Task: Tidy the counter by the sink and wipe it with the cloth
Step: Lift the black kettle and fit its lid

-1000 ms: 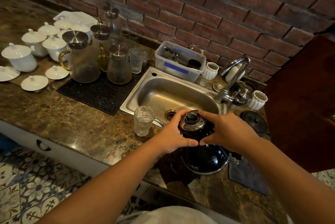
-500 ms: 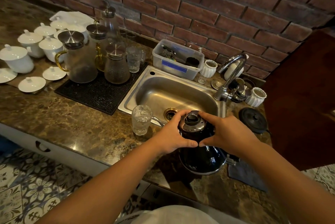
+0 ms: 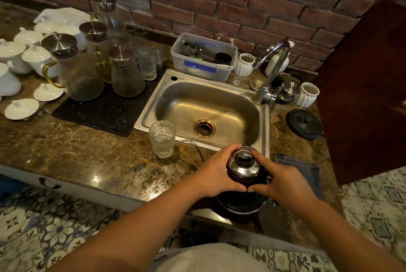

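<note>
Both hands on black kettle (image 3: pixel 241 183) at near counter (image 3: pixel 77 157) edge, just near of sink (image 3: pixel 206 109) rim. Left hand (image 3: pixel 216 175) curls round kettle's left shoulder; right hand (image 3: pixel 283 183) curls round right side, thumbs almost meeting on near face. Kettle upright, long axis vertical, open mouth up. Grey cloth (image 3: pixel 301 168) flat on counter just right of kettle, beside right hand, so that hand nearer. Judgement: kettle must clear before wiping.

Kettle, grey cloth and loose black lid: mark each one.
kettle (image 3: pixel 242 170), head view, shiny upper body
grey cloth (image 3: pixel 307 171), head view, flat middle
black lid (image 3: pixel 304 121), head view, around its knob
</note>
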